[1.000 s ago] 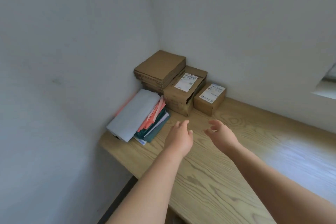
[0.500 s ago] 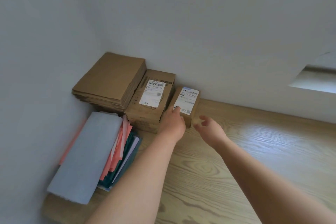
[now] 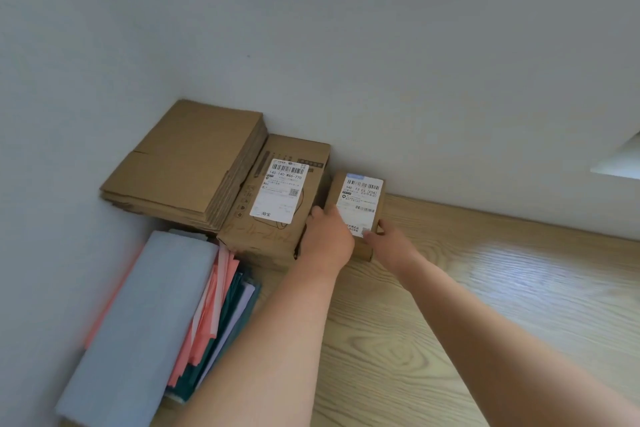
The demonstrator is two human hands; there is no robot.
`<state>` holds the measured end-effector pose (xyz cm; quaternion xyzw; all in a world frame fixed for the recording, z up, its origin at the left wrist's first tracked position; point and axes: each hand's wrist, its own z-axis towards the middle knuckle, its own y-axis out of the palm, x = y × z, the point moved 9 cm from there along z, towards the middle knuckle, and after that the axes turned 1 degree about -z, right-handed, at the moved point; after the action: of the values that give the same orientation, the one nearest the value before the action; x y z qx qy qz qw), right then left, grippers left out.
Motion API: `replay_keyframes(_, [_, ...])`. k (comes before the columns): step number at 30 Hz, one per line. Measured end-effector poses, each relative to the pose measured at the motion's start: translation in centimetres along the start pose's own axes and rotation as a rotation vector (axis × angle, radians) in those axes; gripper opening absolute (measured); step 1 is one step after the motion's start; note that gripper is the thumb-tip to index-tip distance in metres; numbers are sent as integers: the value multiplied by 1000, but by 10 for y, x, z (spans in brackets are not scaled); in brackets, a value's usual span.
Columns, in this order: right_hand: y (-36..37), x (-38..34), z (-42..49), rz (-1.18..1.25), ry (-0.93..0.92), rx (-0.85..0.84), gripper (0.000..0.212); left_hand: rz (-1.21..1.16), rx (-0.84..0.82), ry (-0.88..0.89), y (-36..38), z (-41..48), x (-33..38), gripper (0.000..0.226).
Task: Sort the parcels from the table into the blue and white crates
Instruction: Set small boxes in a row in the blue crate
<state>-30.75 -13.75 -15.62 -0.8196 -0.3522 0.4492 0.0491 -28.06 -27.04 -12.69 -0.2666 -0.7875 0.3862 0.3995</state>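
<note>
Moved: both hands now reach the small labelled box (image 3: 360, 208), no longer short of it.
Grip: left hand (image 3: 327, 239) and right hand (image 3: 388, 239) clasp its sides — unlifted.
Place: right of the larger labelled box (image 3: 277, 204).
Progress: nothing visibly sorted — crates unseen.
</note>
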Motion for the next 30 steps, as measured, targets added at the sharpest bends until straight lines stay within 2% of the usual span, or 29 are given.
replay_keyframes(3, [-6, 12, -1, 46, 63, 25, 50, -61, -36, -75, 0, -5, -1, 41])
replay_keyframes(5, [-13, 21, -7, 71, 88, 53, 42, -144, -69, -137, 3, -10, -3, 35])
replay_keyframes(8, [-27, 36, -23, 100, 103, 85, 30, -444, -135, -221, 14, -25, -7, 21])
replay_keyframes(10, [-33, 45, -38, 164, 118, 88, 30, -609, -187, -255, 24, -40, -8, 24])
replay_keyframes(15, [-40, 60, -84, 308, 103, 106, 43, -812, -204, -217, 30, -86, -3, 38])
replay_keyframes(18, [-34, 65, -114, 359, 97, 45, 37, -947, -263, -208, 31, -114, 0, 44])
replay_keyframes(23, [-28, 70, -155, 441, 47, -4, 48, -1091, -255, -192, 24, -142, -10, 45])
replay_keyframes(26, [-31, 70, -169, 530, 18, -6, 51, -1133, -296, -222, 23, -157, -17, 66])
replay_keyframes(27, [-32, 69, -172, 537, 8, -15, 50, -1145, -320, -230, 23, -162, -19, 67])
replay_keyframes(30, [-33, 65, -185, 527, -16, -45, 50, -1162, -358, -210, 19, -173, -26, 44])
